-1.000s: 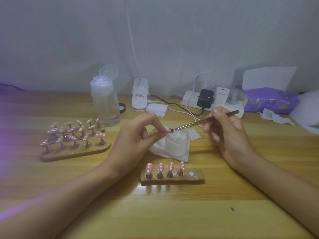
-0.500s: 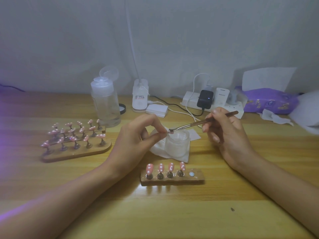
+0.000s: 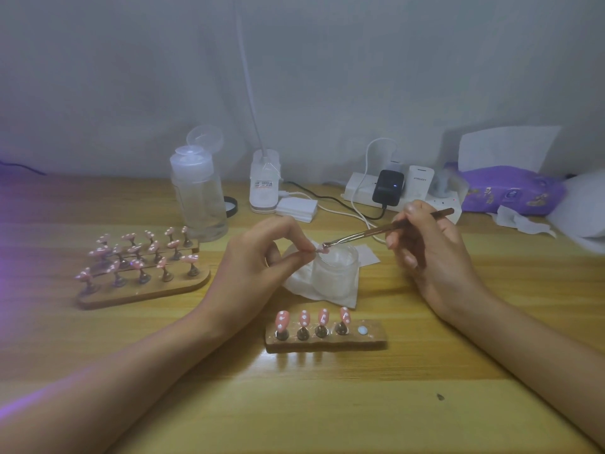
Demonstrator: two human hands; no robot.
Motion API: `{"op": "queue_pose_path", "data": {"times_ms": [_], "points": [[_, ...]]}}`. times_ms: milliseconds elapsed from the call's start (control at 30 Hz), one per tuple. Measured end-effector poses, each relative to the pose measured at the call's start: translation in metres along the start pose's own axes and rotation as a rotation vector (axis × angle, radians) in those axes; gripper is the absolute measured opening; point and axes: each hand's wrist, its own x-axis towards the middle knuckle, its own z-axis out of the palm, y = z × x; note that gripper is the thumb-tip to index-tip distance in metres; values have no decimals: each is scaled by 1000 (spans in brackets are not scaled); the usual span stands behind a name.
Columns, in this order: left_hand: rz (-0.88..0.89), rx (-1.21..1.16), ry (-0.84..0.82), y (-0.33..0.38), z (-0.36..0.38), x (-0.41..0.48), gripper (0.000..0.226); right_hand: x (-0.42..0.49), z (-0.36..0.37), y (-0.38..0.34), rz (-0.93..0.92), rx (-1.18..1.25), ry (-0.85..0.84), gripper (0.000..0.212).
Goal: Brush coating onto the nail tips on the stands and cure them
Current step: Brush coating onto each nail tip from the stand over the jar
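step: coating | our left hand (image 3: 258,267) pinches a nail tip (image 3: 320,248), right hand (image 3: 429,253) grips the brush (image 3: 376,231) | risk: hard stroke (slim pinch) may flick it into the jar (image 3: 335,273)

Dim, hazy; violet glow at left

The wooden table (image 3: 327,404) bears a large nail stand (image 3: 144,294), a small nail stand (image 3: 327,345), tissue (image 3: 340,298) and bottle (image 3: 199,204).
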Motion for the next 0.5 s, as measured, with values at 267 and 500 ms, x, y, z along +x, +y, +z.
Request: {"op": "queue_pose_path", "data": {"times_ms": [267, 500], "points": [[-5, 11, 2, 2, 0, 0, 15, -1, 0, -1, -5, 7, -10, 28], [-2, 22, 0, 3, 0, 0, 14, 0, -1, -1, 7, 25, 22, 28]]}}
